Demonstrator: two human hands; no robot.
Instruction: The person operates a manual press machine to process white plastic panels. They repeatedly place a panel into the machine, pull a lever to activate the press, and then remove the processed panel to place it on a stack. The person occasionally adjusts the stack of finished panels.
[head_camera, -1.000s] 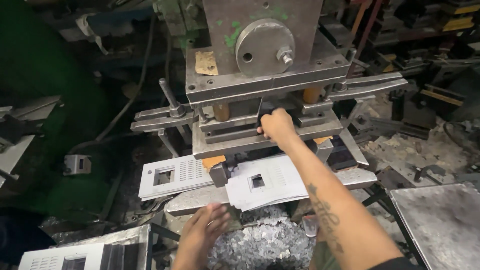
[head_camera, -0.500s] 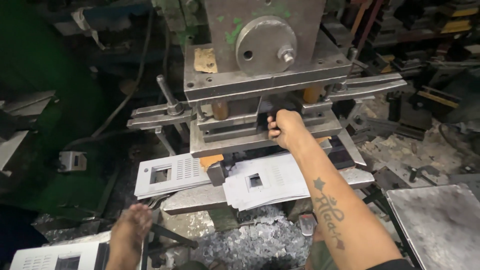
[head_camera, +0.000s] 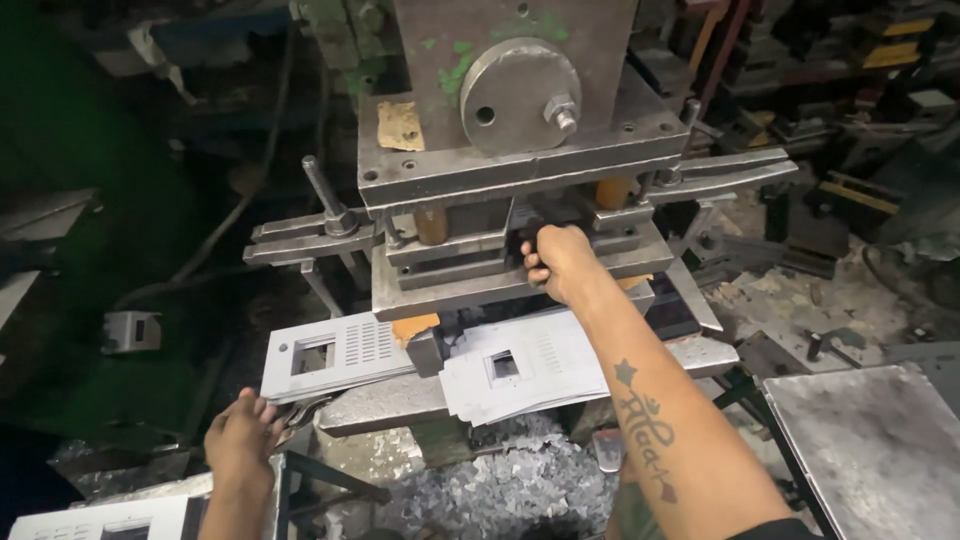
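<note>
My right hand (head_camera: 560, 262) is closed on a dark part at the front of the press die (head_camera: 500, 285), in the gap between the upper and lower blocks. A fanned stack of grey punched metal plates (head_camera: 520, 370) lies just below that hand on the press bed. A second stack of perforated plates (head_camera: 335, 355) with a square cut-out juts out to the left. My left hand (head_camera: 243, 440) is low at the left, its fingertips at the lower corner of that left stack. Whether it grips a plate is not clear.
The heavy press head (head_camera: 520, 90) with a round disc and bolt looms above the die. Metal scrap (head_camera: 500, 490) is piled under the bed. A flat steel sheet (head_camera: 870, 450) sits at the right, more plates (head_camera: 100, 515) at the bottom left, and clutter all around.
My left hand has swung from below the middle stack out to the left and up to the corner of the left plate stack. My right hand has stayed at the die.
</note>
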